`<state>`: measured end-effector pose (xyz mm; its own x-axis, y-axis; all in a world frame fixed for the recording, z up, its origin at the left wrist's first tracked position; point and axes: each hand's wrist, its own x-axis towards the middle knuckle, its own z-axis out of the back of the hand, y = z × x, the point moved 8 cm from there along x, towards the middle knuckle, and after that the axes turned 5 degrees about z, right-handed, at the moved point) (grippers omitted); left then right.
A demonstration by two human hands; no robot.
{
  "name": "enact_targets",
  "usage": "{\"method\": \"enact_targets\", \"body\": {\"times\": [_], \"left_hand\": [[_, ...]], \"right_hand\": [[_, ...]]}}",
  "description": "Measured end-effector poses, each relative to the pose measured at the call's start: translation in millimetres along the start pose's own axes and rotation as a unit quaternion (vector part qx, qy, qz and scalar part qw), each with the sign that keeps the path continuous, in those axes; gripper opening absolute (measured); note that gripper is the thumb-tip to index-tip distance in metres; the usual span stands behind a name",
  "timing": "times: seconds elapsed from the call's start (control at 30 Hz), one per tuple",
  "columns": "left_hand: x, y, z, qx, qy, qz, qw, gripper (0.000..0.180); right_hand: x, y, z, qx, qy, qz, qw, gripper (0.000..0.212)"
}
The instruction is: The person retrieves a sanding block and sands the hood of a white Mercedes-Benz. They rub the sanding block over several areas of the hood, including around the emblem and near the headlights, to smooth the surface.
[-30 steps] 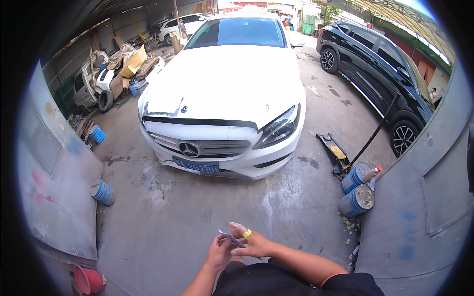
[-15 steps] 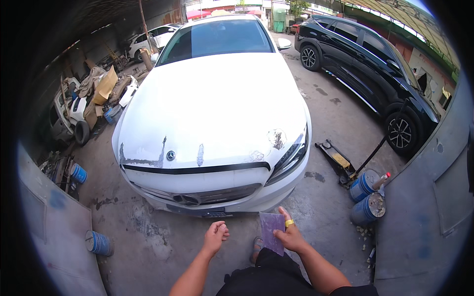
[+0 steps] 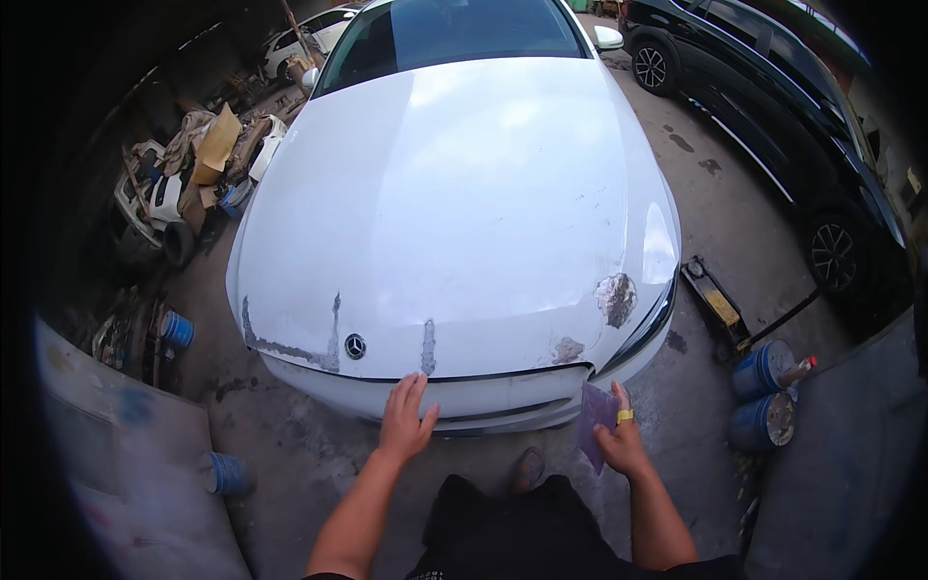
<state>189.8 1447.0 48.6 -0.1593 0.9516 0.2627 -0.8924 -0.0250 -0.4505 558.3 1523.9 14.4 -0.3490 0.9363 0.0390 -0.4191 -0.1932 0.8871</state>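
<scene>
Head view: left hand point(image 3: 405, 423), loosely curled half a second ago, now stretches empty fingers toward the front edge of the white car point(image 3: 474, 203); contact unclear. Right hand point(image 3: 626, 445) pinches one purple sheet point(image 3: 595, 421) before the bumper point(image 3: 483, 401). Off right: one black car point(image 3: 764, 106), one floor jack point(image 3: 716, 302), two blue buckets point(image 3: 759, 370).

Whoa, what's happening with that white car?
A person stands facing a white car's hood, which has rough gray patches near its front edge. The right hand holds a thin purple sheet. The left hand is open and holds nothing, close to the hood's front edge; I can't tell whether it's touching.
</scene>
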Motion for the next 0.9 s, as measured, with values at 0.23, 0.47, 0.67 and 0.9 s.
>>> {"method": "enact_targets", "body": {"times": [0.23,0.47,0.67,0.9], "left_hand": [[86.5,38.4,-64.8,0.203,0.163,-0.095,0.961,0.084],[102.9,52.2,-92.0,0.196,0.183,-0.191,0.944,0.094],[104.2,48.5,-87.0,0.172,0.181,-0.211,0.945,0.093],[103.8,47.3,-88.8,0.194,0.221,-0.208,0.933,0.093]], "right_hand": [[36.5,31.1,-32.0,-0.118,-0.02,0.064,0.991,0.073],[76.1,40.5,-114.0,-0.321,-0.117,0.078,0.937,0.073],[101.1,26.3,-153.6,-0.273,-0.196,0.062,0.94,0.069],[150.0,8.2,-122.4,-0.248,-0.262,0.032,0.932,0.068]]}}
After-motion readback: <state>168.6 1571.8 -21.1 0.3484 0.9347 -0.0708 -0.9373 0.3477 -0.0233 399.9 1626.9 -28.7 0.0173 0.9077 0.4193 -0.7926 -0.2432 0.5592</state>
